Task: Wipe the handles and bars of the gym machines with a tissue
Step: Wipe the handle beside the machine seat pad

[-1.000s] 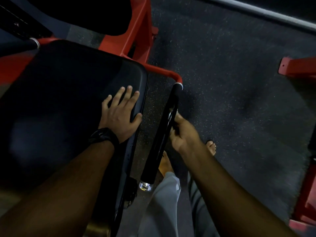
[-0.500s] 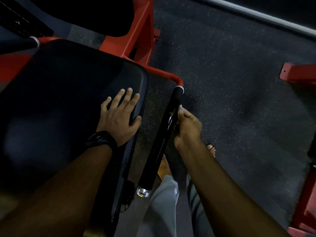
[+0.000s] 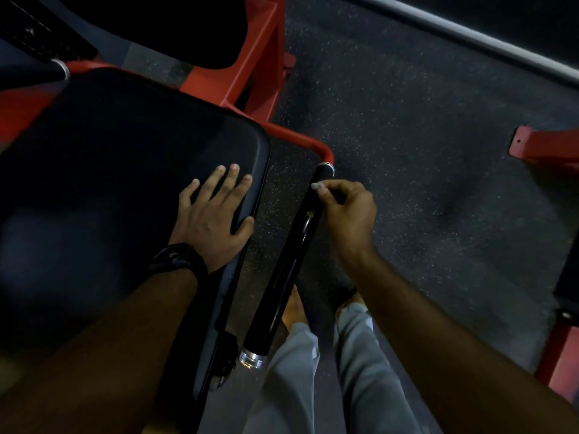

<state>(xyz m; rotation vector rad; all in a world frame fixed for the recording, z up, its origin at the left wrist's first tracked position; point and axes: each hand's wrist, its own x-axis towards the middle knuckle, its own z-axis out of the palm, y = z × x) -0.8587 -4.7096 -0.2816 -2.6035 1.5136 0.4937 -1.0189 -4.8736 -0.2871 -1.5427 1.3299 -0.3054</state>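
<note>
The person's 2 hands are both low over 1 machine in the middle of the frame. The left hand (image 3: 216, 214) lies flat on the black seat pad (image 3: 125, 183), its fingers (image 3: 230, 183) straight and slightly spread, grasping nothing, with the thumb at the pad's right edge. 1 black wristwatch (image 3: 178, 261) sits on that wrist.

The right hand (image 3: 347, 211) is just right of centre, fingers curled and pinching 1 small white tissue (image 3: 319, 190). The tissue is pressed against the upper end of 1 glossy black handle (image 3: 282, 277), just below the silver collar (image 3: 326, 167) where the handle joins the red frame tube (image 3: 300, 140). The handle runs diagonally down towards lower centre and ends in 1 chrome cap (image 3: 252, 360).

At the upper left a 2nd silver collar (image 3: 59, 68) shows on another dark bar, mostly out of view. 1 more black pad (image 3: 188, 26) sits along the top edge, backed by a red upright (image 3: 250, 67). Below the handle are 2 feet, the nearer one (image 3: 294, 308) bare, and 2 grey trouser legs (image 3: 291, 380). The floor (image 3: 407, 120) is dark speckled rubber; 1 red foot plate (image 3: 548, 148) lies at the right edge.
</note>
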